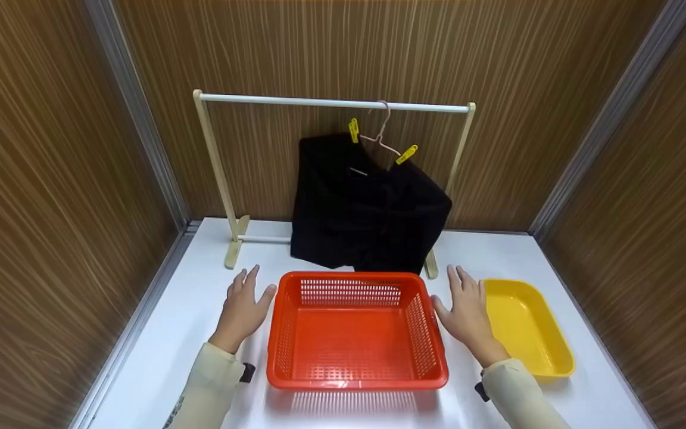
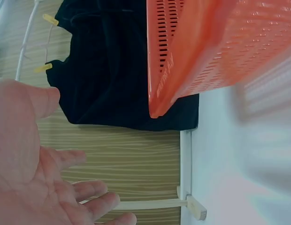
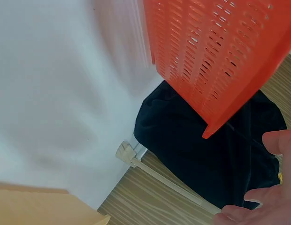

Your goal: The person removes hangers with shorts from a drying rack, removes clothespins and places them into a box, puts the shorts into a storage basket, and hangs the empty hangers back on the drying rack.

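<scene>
An orange-red perforated basket (image 1: 343,345) stands on the white table between my two hands, nothing lying in it. My left hand (image 1: 243,311) hovers at its left side, fingers spread, palm in view in the left wrist view. On the other side my right hand (image 1: 468,310) has its fingers extended; in the head view its thumb overlaps the basket's rim, and touch is unclear. Behind the basket a black garment (image 1: 361,208), apparently shorts, hangs tilted from a pink hanger (image 1: 381,134) by a yellow clip (image 1: 354,130) and a second yellow clip (image 1: 407,154).
The hanger hooks over the white bar (image 1: 283,100) of a wooden-legged rack at the back. A yellow tray (image 1: 524,333) sits at the right, partly behind my right hand. Wood-patterned walls (image 1: 248,47) enclose the white table (image 1: 164,363) on three sides.
</scene>
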`<state>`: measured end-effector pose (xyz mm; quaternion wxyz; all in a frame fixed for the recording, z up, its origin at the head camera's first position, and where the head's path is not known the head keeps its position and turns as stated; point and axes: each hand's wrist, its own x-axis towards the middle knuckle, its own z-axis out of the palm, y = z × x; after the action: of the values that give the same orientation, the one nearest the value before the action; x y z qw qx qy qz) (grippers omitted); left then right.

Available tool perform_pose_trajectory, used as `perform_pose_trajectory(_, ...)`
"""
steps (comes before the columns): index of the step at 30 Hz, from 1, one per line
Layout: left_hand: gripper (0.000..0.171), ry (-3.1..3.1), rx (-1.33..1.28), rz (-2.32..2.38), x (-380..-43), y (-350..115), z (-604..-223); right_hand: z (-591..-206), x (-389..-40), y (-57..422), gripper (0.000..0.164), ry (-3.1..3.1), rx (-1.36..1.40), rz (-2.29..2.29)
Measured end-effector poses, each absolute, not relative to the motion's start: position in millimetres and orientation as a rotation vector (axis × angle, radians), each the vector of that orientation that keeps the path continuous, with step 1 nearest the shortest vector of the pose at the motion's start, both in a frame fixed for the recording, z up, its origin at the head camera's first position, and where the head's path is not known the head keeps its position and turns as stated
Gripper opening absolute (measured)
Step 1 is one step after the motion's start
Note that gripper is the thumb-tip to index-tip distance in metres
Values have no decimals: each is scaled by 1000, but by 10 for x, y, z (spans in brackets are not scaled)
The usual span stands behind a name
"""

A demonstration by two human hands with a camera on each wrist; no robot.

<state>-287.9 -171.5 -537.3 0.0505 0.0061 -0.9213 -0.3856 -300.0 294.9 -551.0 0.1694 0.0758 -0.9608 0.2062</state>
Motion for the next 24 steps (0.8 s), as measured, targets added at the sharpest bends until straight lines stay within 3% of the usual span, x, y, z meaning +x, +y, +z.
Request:
perform_pose_trajectory(10,66,-2679,-10,-1454,-2986,-1755,-5511,-5311,-3312,2980,74,-2631,247,729)
perform_pose_trajectory(24,61,-2583,19,-1691,-3025,-1733,-5555,-4653,-4135,3056,75,-2659,169,882)
